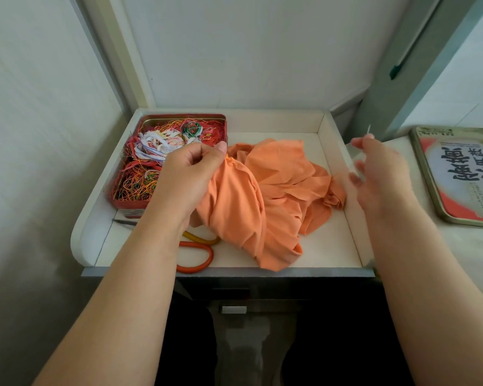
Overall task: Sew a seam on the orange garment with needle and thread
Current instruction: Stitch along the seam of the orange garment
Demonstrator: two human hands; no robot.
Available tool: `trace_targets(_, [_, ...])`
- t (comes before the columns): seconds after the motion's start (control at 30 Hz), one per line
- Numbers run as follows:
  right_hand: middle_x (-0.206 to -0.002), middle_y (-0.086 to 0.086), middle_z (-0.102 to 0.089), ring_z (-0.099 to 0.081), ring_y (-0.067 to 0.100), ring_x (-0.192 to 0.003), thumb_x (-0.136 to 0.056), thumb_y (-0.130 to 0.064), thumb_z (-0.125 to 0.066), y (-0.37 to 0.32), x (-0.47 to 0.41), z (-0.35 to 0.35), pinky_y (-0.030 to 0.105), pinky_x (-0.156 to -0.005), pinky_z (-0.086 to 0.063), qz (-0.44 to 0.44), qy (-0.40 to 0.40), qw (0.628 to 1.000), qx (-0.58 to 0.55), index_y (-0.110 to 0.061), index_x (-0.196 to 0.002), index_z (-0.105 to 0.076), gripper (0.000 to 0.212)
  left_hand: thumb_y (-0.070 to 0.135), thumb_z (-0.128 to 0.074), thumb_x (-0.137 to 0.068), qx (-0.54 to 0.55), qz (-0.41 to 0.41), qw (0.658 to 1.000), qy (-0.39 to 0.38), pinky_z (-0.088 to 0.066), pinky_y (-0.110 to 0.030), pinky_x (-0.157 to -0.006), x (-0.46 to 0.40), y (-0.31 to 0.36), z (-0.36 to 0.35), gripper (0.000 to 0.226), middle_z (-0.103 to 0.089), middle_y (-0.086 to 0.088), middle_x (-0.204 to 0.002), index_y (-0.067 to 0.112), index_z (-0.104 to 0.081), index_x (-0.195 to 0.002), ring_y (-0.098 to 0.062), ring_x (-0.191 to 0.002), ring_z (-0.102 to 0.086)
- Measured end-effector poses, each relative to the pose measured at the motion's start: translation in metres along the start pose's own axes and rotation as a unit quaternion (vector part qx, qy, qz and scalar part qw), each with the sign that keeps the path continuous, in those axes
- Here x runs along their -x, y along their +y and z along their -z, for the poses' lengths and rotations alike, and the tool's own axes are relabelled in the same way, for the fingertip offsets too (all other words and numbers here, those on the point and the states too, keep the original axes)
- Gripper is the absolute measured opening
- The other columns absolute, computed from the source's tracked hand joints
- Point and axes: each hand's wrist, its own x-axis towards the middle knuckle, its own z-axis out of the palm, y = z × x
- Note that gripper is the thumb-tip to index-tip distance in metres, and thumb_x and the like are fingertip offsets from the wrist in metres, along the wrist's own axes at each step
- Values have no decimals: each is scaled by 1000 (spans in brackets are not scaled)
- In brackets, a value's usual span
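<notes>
The orange garment lies crumpled in a white tray. My left hand pinches a raised fold of the garment near its top edge, thumb and fingers curled round the cloth. Off to the right of the garment, over the tray's right wall, my right hand is blurred by motion. A thin needle sticks up above its fingertips, pinched there. No thread is discernible between needle and cloth.
A red tin full of tangled coloured threads stands at the tray's left. Orange-handled scissors lie at the front under my left forearm. A printed tin lid rests on the surface at right. Walls close in on the left and behind.
</notes>
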Motion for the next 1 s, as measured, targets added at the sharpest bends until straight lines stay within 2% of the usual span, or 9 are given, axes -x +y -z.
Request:
trace_targets(0.07, [-70, -8, -55, -49, 1, -61, -101, -26, -43, -1, 8, -5, 21, -65, -43, 141, 40, 987, 65, -14, -87, -66, 29, 35, -62, -92, -17, 0, 1000, -4, -35, -14, -59, -1, -1, -2, 36, -41, 14, -53, 16, -55, -63, -2, -57, -41])
trace_targets(0.23, [-70, -3, -62, -55, 10, -61, -103, -22, -36, 12, 70, -53, 29, -64, -43, 199, -202, 944, 168, -14, -82, -51, 27, 35, -65, -90, -62, -46, 997, -13, -33, -28, -57, 4, -1, -16, 32, -46, 4, -57, 10, -64, -70, -10, -55, -40])
trace_targets(0.3, [-70, -5, -55, -53, 16, -67, -103, -26, -38, 22, 88, -65, 34, -63, -37, 252, -219, 912, 240, -17, -86, -48, 21, 33, -65, -91, -66, -59, 996, -25, -31, -26, -51, 7, 0, -22, 32, -45, 7, -52, 14, -60, -65, -9, -51, -38])
trace_targets(0.47, [-65, -15, -50, -49, -6, -58, -102, -19, -44, 18, 87, -64, 13, -57, -35, 275, -152, 945, 89, -14, -88, -55, 18, 47, -58, -90, -12, -32, 995, -91, -36, -22, -54, 7, 8, -13, 44, -51, -1, -59, 6, -64, -75, -9, -55, -44])
trace_targets(0.57, [-62, -11, -47, -41, -1, -52, -102, -18, -47, 7, 74, -48, 16, -54, -33, 312, -158, 936, 51, -20, -80, -57, 24, 67, -54, -79, -5, 0, 974, -227, -41, -33, -66, 6, 4, 3, 57, -60, -14, -65, 13, -68, -68, -21, -63, -53])
trace_targets(0.67, [-63, -10, -50, -45, -2, -57, -101, -18, -49, -5, 59, -35, 14, -58, -38, 350, -163, 922, 36, -27, -79, -58, 25, 70, -70, -68, 86, -7, 957, -278, -31, -47, -60, 6, 1, 12, 75, -50, -29, -65, -4, -56, -71, -35, -65, -47])
trace_targets(0.8, [-64, -11, -54, -48, 2, -59, -100, -22, -50, -10, 44, -33, 20, -62, -41, 357, -172, 917, 47, -30, -81, -61, 24, 57, -76, -66, 201, -45, 928, -310, -24, -23, -44, 9, 8, 16, 37, -46, 9, -53, 24, -63, -58, -10, -47, -34])
trace_targets(0.87, [-62, -10, -53, -47, 1, -57, -100, -22, -49, -9, 41, -31, 19, -61, -39, 353, -184, 916, 59, -30, -80, -61, 25, 46, -72, -70, 204, -25, 920, -333, -24, -14, -38, 11, 11, 19, 26, -45, 12, -52, 25, -62, -58, -4, -41, -31])
trace_targets(1.0, [-60, -8, -51, -43, -1, -52, -102, -24, -48, -10, 41, -25, 14, -55, -35, 319, -226, 915, 102, -27, -77, -60, 28, 57, -73, -66, -153, -10, 954, -258, -42, -18, -50, -1, 3, 27, 33, -61, 7, -56, 26, -65, -69, -3, -49, -52])
